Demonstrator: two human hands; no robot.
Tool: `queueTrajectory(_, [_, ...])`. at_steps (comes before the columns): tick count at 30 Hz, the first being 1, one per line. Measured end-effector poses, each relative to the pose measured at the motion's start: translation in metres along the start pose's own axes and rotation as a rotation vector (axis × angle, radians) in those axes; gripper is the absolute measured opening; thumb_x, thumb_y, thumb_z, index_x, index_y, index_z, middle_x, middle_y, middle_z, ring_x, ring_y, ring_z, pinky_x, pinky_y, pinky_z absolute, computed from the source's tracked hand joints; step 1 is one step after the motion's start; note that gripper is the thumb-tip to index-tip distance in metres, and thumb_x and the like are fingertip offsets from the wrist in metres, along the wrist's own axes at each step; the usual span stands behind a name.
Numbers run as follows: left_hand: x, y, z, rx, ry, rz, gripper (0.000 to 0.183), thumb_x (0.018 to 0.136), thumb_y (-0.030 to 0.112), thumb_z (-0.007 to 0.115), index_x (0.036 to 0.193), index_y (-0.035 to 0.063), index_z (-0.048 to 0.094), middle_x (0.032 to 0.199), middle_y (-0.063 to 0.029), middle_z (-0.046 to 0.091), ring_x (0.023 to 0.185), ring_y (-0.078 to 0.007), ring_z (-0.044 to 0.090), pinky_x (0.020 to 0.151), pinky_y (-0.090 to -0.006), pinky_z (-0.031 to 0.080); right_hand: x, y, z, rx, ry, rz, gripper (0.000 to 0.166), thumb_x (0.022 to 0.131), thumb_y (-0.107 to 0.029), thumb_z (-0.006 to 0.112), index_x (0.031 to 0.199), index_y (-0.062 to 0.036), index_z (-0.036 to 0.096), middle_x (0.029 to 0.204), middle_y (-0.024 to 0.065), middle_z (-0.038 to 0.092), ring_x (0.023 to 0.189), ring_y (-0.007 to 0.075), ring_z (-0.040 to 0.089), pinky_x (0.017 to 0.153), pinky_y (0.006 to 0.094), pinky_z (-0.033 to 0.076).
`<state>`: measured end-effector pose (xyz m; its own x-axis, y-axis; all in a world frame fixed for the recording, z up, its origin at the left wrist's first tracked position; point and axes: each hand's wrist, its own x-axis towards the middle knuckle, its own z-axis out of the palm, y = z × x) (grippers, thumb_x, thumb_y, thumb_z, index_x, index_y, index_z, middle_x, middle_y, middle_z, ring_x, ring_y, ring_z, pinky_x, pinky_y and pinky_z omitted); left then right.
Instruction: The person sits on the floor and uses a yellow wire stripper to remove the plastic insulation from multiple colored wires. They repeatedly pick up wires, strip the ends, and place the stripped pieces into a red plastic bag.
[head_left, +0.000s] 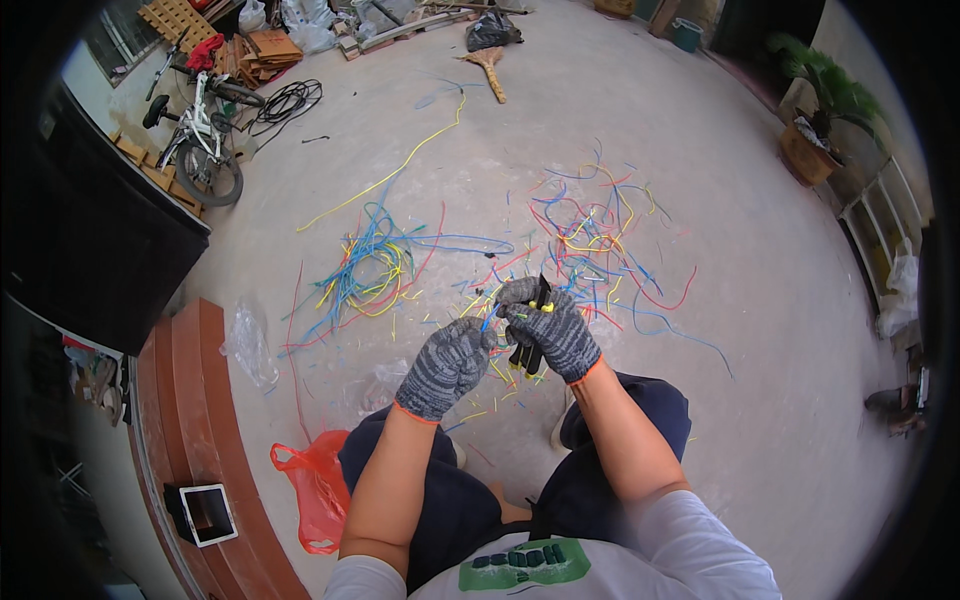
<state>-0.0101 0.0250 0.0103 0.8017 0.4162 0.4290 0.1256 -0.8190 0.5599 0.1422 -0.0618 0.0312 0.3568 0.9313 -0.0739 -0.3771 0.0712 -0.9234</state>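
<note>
My left hand, in a grey knitted glove, grips a short blue wire between its fingertips. Close beside it on the right, my right hand, gloved alike, is closed around black hand pliers or cutters with yellow parts; the tool's jaws rise above the fingers. The fingertips of my right hand are at the upper end of the blue wire. Beyond the hands, to the left, a coiled bundle of blue, yellow, green and red wires lies on the concrete floor. A loose tangle of coloured wires is spread to the right.
Short wire scraps litter the floor around my feet. A red plastic bag lies by my left leg, with a clear plastic bag farther left. A broom, a bicycle, a black cable coil and a potted plant stand or lie farther off.
</note>
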Motion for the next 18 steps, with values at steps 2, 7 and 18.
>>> queueTrajectory(2, [0.001,0.001,-0.002,0.378,-0.013,0.261,0.011,0.075,0.006,0.049,0.084,0.0030,0.053,0.077,-0.0119,0.054,0.070,-0.0266,0.055,0.062,-0.0348,0.047,0.002,0.005,-0.006,-0.032,-0.041,-0.003,0.017,0.078,-0.010,0.062,0.094,-0.0040,0.058,0.077,0.0022,0.059,0.063,0.0091,0.055,0.057,0.0229,0.047])
queueTrajectory(7, [-0.001,0.000,-0.001,0.435,0.003,0.301,0.012,0.072,0.009,0.051,0.082,0.0029,0.053,0.073,-0.0111,0.052,0.068,-0.0274,0.054,0.060,-0.0363,0.046,0.005,0.006,-0.004,0.005,-0.096,0.066,0.016,0.078,-0.011,0.062,0.092,-0.0041,0.057,0.074,0.0022,0.058,0.060,0.0095,0.054,0.054,0.0236,0.046])
queueTrajectory(18, [-0.014,-0.009,0.004,-0.797,0.069,-0.439,0.017,0.085,0.008,0.052,0.099,-0.0014,0.055,0.091,-0.0090,0.060,0.082,-0.0126,0.055,0.073,-0.0277,0.048,-0.011,0.033,0.020,0.566,-0.083,0.345,0.010,0.077,-0.010,0.061,0.083,-0.0059,0.055,0.057,0.0005,0.048,0.044,0.0116,0.045,0.045,0.0294,0.043])
